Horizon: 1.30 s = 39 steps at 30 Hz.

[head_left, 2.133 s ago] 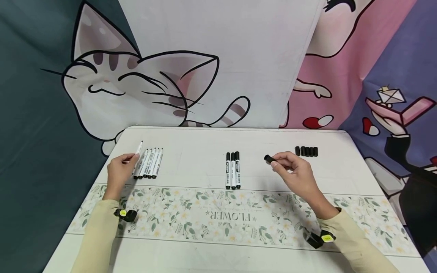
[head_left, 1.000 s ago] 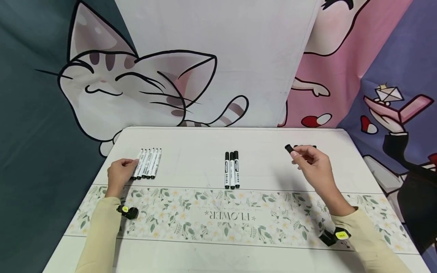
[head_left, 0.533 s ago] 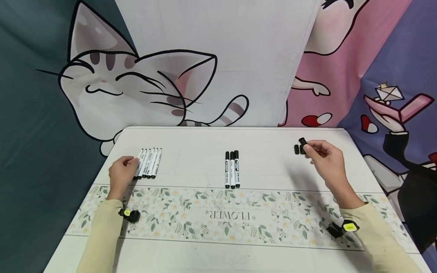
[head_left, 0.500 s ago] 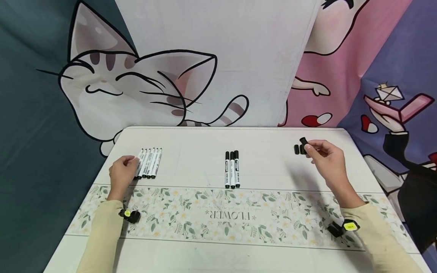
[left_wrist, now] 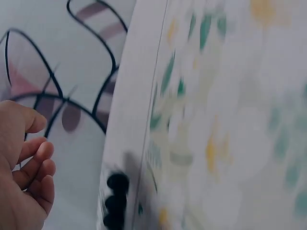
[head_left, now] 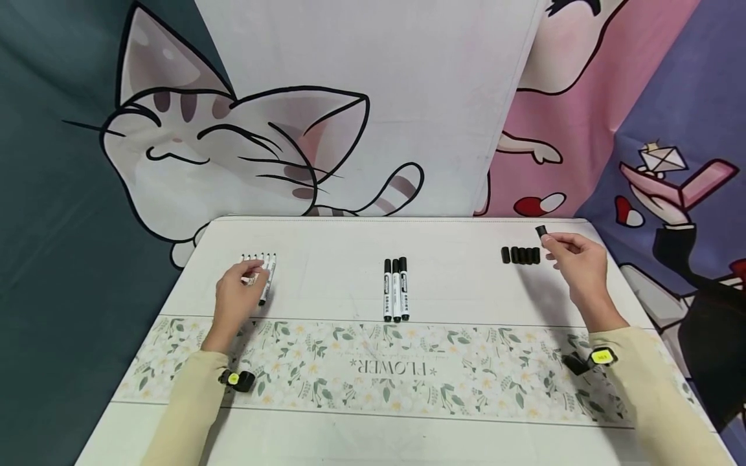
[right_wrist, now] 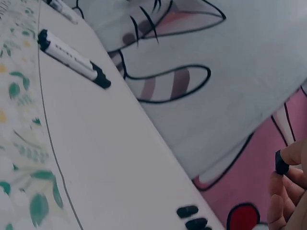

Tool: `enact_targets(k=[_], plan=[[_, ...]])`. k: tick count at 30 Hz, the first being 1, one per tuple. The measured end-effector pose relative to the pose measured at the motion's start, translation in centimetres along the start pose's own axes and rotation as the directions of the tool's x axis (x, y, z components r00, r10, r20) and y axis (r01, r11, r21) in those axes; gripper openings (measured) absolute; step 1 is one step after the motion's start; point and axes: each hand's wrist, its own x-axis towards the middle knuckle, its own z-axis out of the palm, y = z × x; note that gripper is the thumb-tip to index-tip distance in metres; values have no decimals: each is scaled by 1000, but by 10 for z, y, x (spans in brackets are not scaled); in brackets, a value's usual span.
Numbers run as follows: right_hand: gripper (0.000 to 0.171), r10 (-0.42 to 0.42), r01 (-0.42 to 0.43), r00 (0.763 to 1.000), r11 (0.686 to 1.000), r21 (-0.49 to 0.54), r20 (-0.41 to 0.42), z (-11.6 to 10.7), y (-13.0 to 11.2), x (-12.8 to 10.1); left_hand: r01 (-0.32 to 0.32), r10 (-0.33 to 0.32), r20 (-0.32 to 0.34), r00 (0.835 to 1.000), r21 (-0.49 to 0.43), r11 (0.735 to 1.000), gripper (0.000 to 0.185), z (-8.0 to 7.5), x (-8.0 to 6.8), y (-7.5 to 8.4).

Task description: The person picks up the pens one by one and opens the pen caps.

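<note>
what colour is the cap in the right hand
Black. The cap pinched by the right hand shows best in the head view.

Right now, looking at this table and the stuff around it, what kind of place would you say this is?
Probably a staged recording setup at home or in a studio, not a workplace. Cartoon cat fabric backdrops hang behind a white table with a floral "FLOWER" runner, where white markers and black marker caps lie in neat rows.

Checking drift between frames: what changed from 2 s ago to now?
Right hand carried its black cap rightward, now past the cap row. Left hand laid its uncapped marker into the uncapped row and now rests over it. Three capped markers unchanged.
</note>
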Motion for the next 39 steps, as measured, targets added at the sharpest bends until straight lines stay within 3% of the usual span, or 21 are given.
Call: enact_targets(k=[6,14,23,39], plan=[[19,133,-133,991,990,-37,-14,-10,24,20,-110,109,72,991,3,994,30,14,-6,23],[28,318,-323,946,940,-110,-62,-12,53,36,-168,176,188,966,-55,984,31,33,-19,46],[21,353,-363,931,925,-116,-97,-13,67,41,-190,205,305,930,-77,979,28,61,-30,65],[43,364,-370,929,897,-244,-70,-16,69,48,-225,264,352,898,-146,963,24,91,-31,93]])
